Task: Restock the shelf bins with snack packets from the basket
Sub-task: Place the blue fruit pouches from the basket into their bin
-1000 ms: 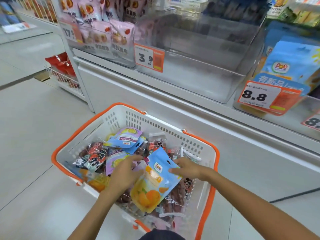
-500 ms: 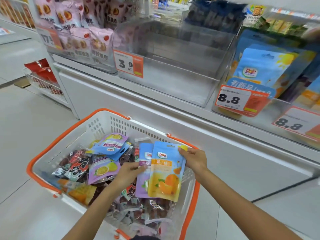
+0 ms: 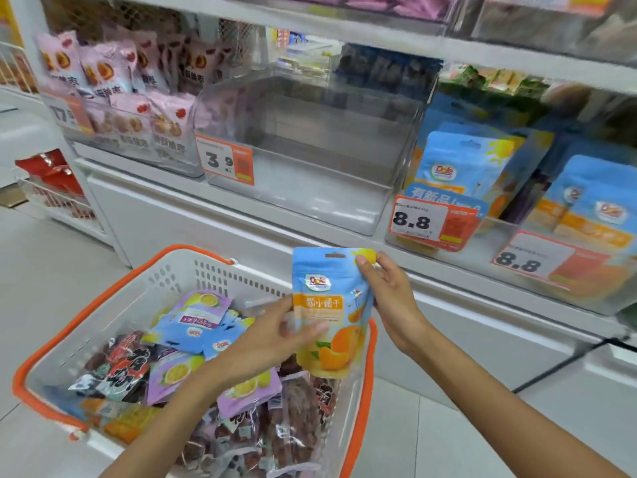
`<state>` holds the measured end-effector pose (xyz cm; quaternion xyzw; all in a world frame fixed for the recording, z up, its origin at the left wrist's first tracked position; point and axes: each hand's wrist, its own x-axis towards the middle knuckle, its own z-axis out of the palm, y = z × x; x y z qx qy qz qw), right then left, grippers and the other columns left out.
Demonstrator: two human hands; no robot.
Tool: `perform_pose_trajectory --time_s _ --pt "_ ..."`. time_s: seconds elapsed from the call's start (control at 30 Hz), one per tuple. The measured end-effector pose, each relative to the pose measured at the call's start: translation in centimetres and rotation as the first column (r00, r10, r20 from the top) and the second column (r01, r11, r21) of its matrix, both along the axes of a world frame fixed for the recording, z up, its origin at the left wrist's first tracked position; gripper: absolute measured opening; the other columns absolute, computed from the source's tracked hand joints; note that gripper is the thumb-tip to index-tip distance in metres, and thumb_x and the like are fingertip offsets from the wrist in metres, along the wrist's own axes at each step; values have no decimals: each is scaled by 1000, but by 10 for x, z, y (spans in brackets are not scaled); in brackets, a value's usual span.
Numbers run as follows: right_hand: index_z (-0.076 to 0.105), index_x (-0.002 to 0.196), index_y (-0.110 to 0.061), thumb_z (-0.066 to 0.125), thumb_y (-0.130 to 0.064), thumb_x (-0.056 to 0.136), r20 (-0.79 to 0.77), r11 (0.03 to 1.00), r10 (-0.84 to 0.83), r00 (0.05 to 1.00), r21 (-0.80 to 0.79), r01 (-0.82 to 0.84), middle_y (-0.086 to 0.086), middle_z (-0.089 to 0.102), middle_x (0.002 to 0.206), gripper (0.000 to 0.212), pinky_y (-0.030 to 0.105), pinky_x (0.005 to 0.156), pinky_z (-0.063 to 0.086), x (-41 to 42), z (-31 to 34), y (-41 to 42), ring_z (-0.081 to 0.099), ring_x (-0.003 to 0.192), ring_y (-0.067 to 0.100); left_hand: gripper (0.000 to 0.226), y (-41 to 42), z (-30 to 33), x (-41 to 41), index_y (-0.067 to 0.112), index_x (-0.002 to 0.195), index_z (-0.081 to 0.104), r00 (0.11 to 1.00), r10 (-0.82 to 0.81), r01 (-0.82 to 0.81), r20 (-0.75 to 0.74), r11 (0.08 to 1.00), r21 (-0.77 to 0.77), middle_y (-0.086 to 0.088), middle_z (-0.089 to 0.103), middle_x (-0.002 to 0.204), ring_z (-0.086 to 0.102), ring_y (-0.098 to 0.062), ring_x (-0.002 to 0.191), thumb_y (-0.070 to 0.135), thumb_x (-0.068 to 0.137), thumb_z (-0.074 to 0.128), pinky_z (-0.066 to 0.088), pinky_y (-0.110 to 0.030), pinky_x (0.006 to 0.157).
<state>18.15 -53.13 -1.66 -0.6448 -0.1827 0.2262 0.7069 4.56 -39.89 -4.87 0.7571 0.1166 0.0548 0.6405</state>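
Packet (image 3: 331, 312) stands upright between my two hands, lifted clear above the right end of the basket (image 3: 62, 343), its long axis running top to bottom with the hang-hole end up. My right hand (image 3: 389, 298) pinches its upper right corner, thumb on the front and fingers curled behind; my left hand (image 3: 272, 339) holds the lower left edge, thumb laid across the front face, the other fingers hidden behind the packet so I cannot tell how they lie. What matters for the coming move, as I judge it, is where the matching bin lies from here: the blue packets of the same brand stand in the 8.8 bin (image 3: 482, 181), up and to the right of the packet and further back, on my right hand's side. The empty bin (image 3: 303, 160) marked 3.9 sits straight above and ahead, but its tag does not suit this packet, I think. My right hand is the nearer one to the 8.8 bin, so it would likely carry alone, upward and rightward over the bin's front wall, keeping the packet upright to slot in before the others. The left hand would then let go and return to the basket.
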Motion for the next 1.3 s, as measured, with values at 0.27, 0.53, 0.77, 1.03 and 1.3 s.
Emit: perform_pose_trajectory --time_s 0.27,0.53,0.77,1.03,1.3 --pt "62 108 -23 77 -29 71 354 966 171 919 -242 -87 -10 73 101 41 19 78 54 26 124 -69 68 93 4 32 -34 105 72 24 100 65 919 25 -20 393 1000 -18 13 74 93 70 -6 89 23 68 73 54 -18 76" --pt "63 97 -22 77 -16 77 732 931 -179 657 -90 353 -12 69 89 25 15 73 53 75 192 -121 67 81 1 28 -73 213 167 28 95 63 846 -188 48 498 959 281 14 70 92 66 1 86 9 79 75 53 -19 82" --pt "69 92 -10 76 -19 78 637 699 176 751 -618 360 8 73 94 18 43 81 55 132 157 -125 67 85 22 24 -58 197 210 31 90 63 960 -68 -115 273 791 600 7 68 105 63 -14 102 37 73 79 50 -43 91" --pt "67 83 -21 80 -13 73 574 808 -80 815 -442 390 5 73 85 18 38 77 56 143 145 -110 69 77 18 10 -50 199 206 33 91 70 928 -32 -233 372 728 644 18 65 90 62 -5 97 34 81 73 47 -32 87" --pt "64 102 2 80 -12 73 444 727 71 893 -636 258 17 72 96 36 45 81 57 154 142 -125 69 88 29 22 -57 186 212 25 96 69 991 -115 4 73 558 830 8 69 96 62 -16 89 45 87 63 47 -33 74"
